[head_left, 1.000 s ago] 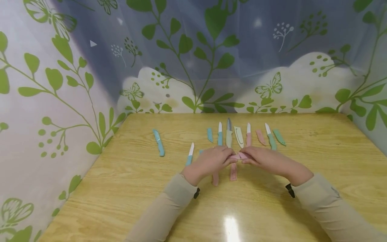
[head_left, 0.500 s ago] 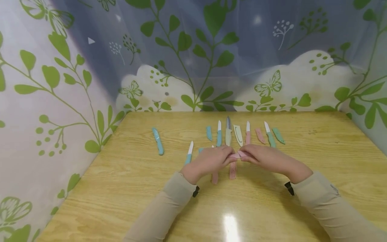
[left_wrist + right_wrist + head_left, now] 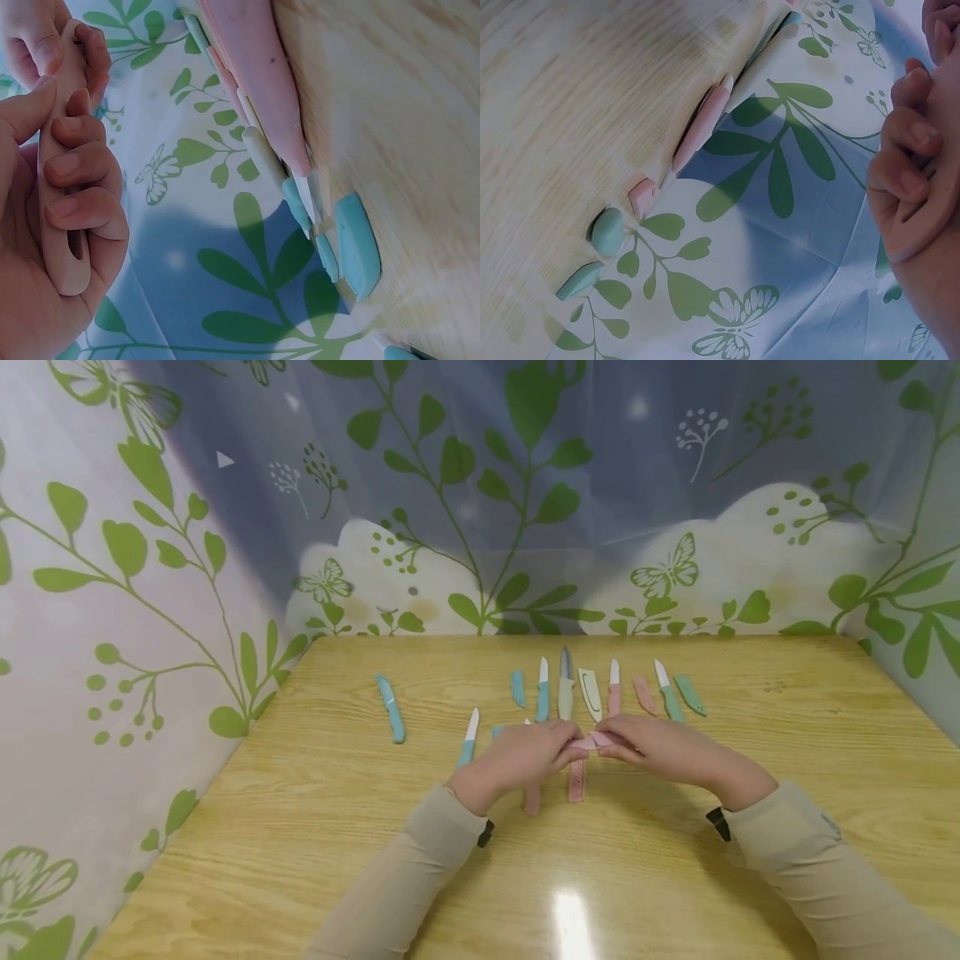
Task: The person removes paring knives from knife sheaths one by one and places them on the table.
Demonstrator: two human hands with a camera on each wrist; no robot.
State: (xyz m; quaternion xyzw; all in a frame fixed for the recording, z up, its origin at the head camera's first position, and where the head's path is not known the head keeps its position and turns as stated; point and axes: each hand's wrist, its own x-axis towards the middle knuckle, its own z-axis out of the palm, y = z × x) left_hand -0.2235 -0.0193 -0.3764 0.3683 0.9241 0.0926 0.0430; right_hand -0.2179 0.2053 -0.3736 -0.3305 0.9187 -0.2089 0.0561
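My left hand (image 3: 528, 756) and right hand (image 3: 667, 747) together hold a pink sheathed knife (image 3: 588, 742) level above the table. A slanted seam shows between my fingertips, where two pink parts meet; which is the handle I cannot tell. In the left wrist view, my left fingers curl round a rounded pink end (image 3: 70, 270) with a slot. My right fingers wrap the other pink end (image 3: 930, 225), also slotted, in the right wrist view. Beneath the hands lie a pink sheath (image 3: 576, 782) and a pink knife (image 3: 532, 797), the latter partly hidden by my left hand.
Behind my hands lie blue (image 3: 543, 689), beige (image 3: 566, 689), pink (image 3: 614, 689) and green knives (image 3: 667, 691), bare-bladed, with sheaths beside them. A sheathed blue knife (image 3: 391, 710) and a bare blue knife (image 3: 469, 737) lie left. Patterned cloth (image 3: 480, 527) borders the wooden table (image 3: 300, 843).
The head view has shifted slightly, so the table and knives appear a little higher. Both hands keep their hold on the pink sheathed knife, with its seam looking the same.
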